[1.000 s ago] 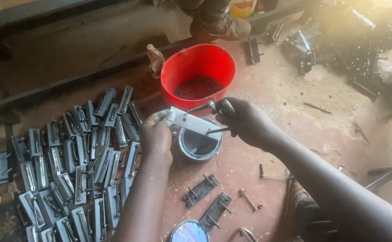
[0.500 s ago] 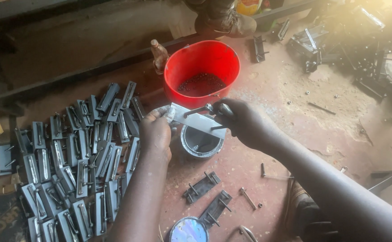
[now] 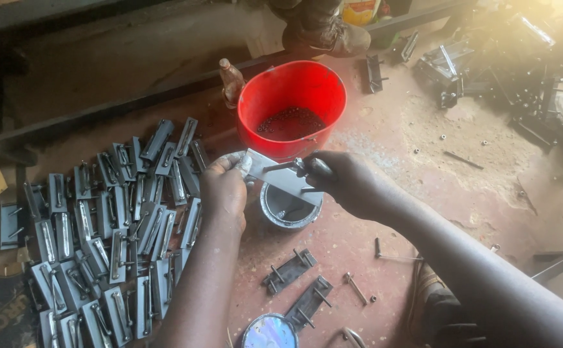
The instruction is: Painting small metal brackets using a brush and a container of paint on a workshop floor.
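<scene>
My left hand [image 3: 225, 188] grips one end of a flat grey metal plate [image 3: 280, 175] held over a small round tin [image 3: 289, 207] on the floor. At the plate's other end my right hand [image 3: 346, 182] is closed on a bolt or small tool [image 3: 307, 166] standing in the plate. Behind the hands stands a red bucket [image 3: 292, 96] with small dark pieces in its bottom. A large heap of similar grey metal plates with bolts [image 3: 101, 225] lies on the floor to the left.
Two dark plates [image 3: 297, 283] and loose bolts [image 3: 357, 288] lie in front of the tin. A bottle [image 3: 231, 80] stands left of the bucket. Another person's shoe [image 3: 333, 35] rests behind it. Dark metal parts [image 3: 500, 64] are piled at the upper right.
The view has shifted slightly. Both hands keep hold of the plate above the tin, with the right hand working at its end.
</scene>
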